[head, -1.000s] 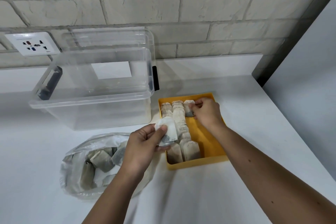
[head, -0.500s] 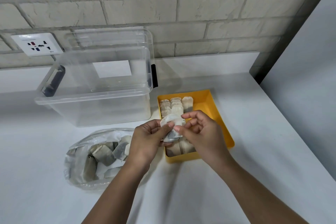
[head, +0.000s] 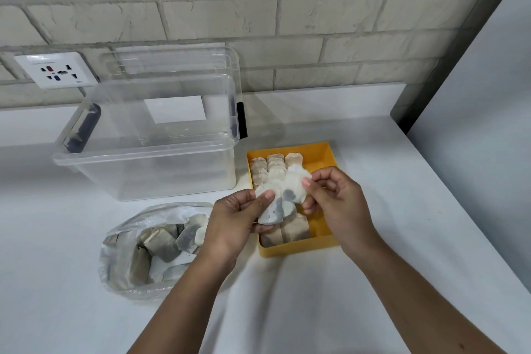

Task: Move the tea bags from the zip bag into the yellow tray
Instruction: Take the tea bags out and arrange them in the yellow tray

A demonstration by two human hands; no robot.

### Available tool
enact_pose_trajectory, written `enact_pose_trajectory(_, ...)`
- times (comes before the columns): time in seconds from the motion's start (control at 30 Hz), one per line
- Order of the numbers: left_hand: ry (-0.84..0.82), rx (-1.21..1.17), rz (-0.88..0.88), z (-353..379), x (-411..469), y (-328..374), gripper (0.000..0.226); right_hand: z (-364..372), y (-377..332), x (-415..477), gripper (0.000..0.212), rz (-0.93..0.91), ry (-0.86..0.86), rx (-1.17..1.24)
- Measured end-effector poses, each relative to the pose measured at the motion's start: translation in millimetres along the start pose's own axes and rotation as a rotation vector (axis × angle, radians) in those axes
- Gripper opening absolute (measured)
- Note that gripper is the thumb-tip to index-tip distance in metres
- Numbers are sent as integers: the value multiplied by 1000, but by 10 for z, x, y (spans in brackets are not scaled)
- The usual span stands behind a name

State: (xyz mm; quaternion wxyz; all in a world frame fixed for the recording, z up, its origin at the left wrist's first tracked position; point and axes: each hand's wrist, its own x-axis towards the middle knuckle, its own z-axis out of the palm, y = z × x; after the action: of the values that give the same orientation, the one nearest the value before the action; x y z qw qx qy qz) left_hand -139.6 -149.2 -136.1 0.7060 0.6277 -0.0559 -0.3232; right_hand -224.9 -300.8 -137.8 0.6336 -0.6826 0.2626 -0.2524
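Paper, thin and stained dark in spots, was what both hands were pulling on. The left hand (head: 232, 221) pinched the lower part of a clump (head: 283, 198) of tea bags, thumb over fingers, and the right hand (head: 336, 201) pinched its upper right edge. The clump hung at mid-frame above the near-left part of the tray (head: 330, 149), touching nothing but fingers. It looked like two bags stuck together, though the view was too soft to be sure.

Pulled apart too hard, the paper would likely tear and spill leaf over the rows (head: 265, 171) laid in the tray's left half. A slip of either pinch could drop a bag onto the table (head: 402, 210) short of the tray, or crooked across the rows.

The zip bag (head: 120, 253), lower left, lay open with more bags inside, just beside the left wrist. A careless forearm could drag it.
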Motion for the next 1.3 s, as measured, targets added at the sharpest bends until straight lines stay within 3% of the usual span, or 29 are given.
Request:
enact_pose_trajectory(0.1, 25, -15, -2, -39, 19, -5, 11, -77, 56, 169, 8, -74, 89, -238)
enact_pose_trajectory(0.27, 13, 4, 10, -72, 17, -16, 12, -7, 283, 532, 7, -132, 15, -669)
enact_pose_trajectory(0.43, 2, 28, 12, -107, 38, -30, 14, 84, 506, 848, 6, 4, 6, -788)
enact_pose_trajectory(0.73, 8, 19, 4, -134, 62, -68, 14, 165, 534, 1066, 8, 121, -1, -640)
enact_pose_trajectory(0.87, 22, 9, 10, -136, 67, -68, 14, 155, 445, 1010, 20, 157, -26, -597)
enact_pose_trajectory(1.0, 17, 1, 18, -138, 63, -62, 17, 64, 264, 802, 24, 75, -5, -582)
enact_pose_trajectory(1.17, 4, 56, 38, -103, 76, -56, 17, 41, -41, 296, 17, 129, -327, -123)
enact_pose_trajectory(1.3, -30, 104, 58, -41, 61, -23, 17, 35, -23, 160, 8, 34, -418, -176)
